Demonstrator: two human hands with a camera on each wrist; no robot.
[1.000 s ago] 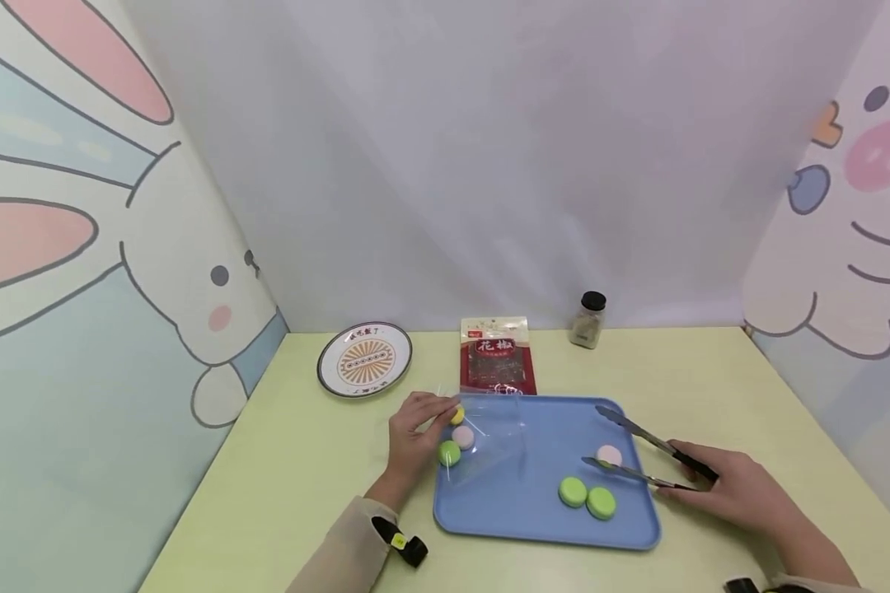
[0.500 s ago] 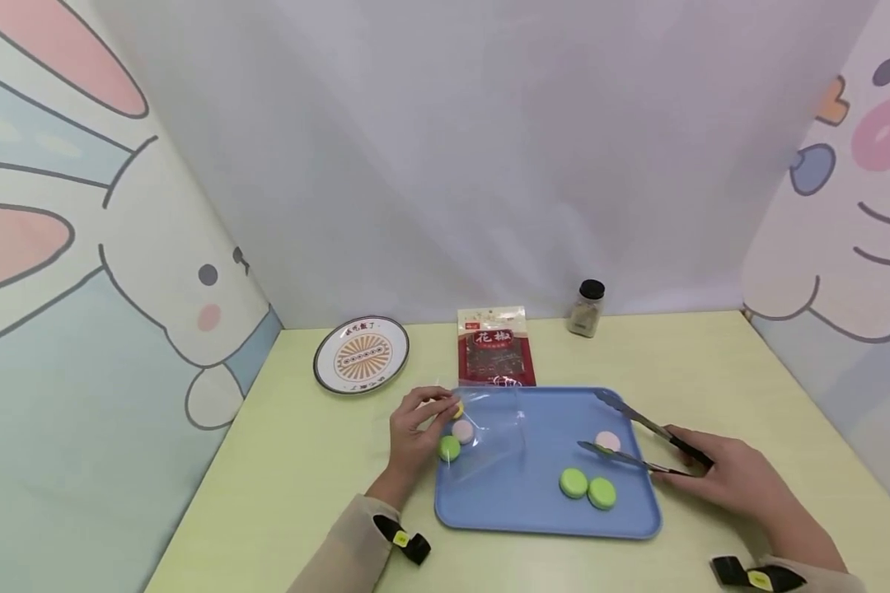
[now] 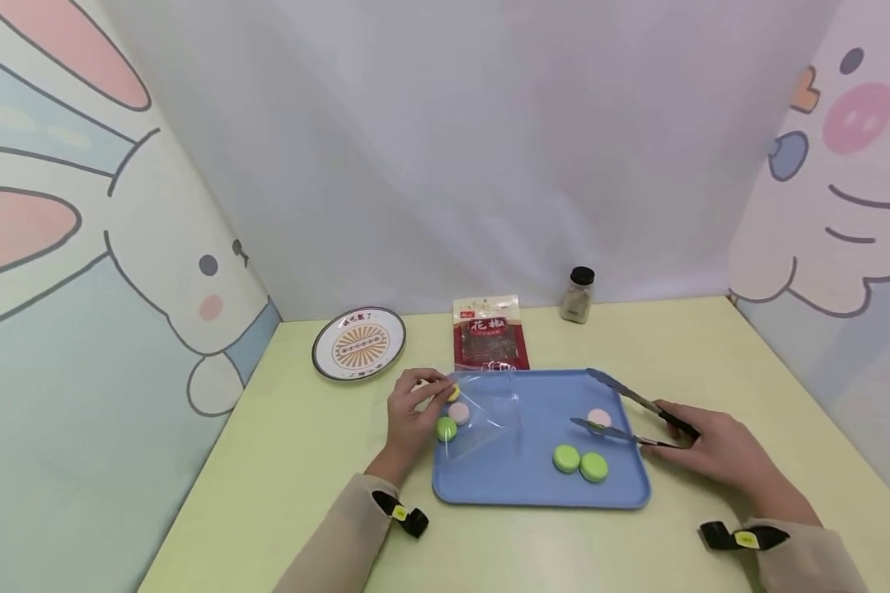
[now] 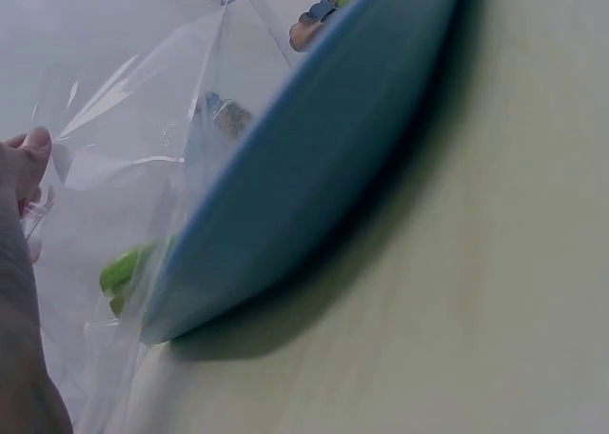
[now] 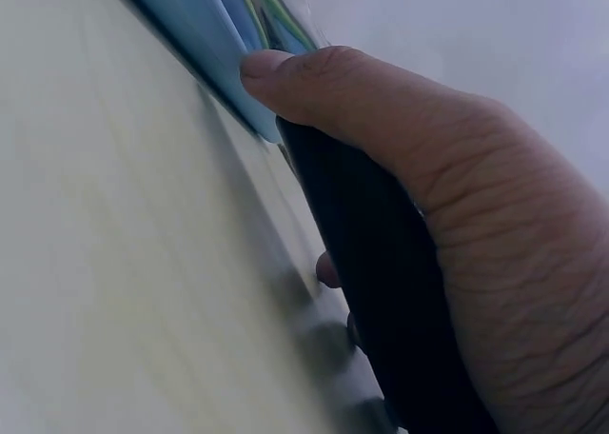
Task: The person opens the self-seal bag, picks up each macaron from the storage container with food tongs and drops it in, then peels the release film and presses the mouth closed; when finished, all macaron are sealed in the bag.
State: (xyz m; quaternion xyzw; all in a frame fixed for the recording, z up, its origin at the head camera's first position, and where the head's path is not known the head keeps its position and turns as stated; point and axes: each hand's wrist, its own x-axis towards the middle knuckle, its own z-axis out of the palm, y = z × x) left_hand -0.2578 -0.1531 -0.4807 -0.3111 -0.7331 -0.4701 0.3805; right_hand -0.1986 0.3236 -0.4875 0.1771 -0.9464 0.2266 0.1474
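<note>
My left hand [image 3: 411, 420] pinches a clear plastic bag [image 3: 493, 412] at the left end of the blue tray [image 3: 504, 490]. A yellow macaron [image 3: 454, 393], a pink macaron [image 3: 459, 413] and a green macaron [image 3: 447, 428] show through the film. In the left wrist view, the bag [image 4: 124, 158] spreads from the fingertips past the tray's side. My right hand [image 3: 719, 453] grips the black-handled tongs [image 3: 623, 432], whose arms are spread over the tray's right part. Another pink macaron [image 3: 599, 418] lies between the arms, partly behind the nearer one. The right wrist view shows my thumb along a black handle [image 5: 371, 263].
Two green macarons [image 3: 580, 464] lie on the tray's front right. Behind the tray are a red spice packet [image 3: 489, 336] and a black-lidded jar [image 3: 578, 296]. A patterned plate [image 3: 359, 344] sits at the back left, on the pale yellow table [image 3: 297, 461].
The head view has shifted, so the tray and hands appear higher in it. Both hands keep their holds, and the tongs stay spread around the pink macaron.
</note>
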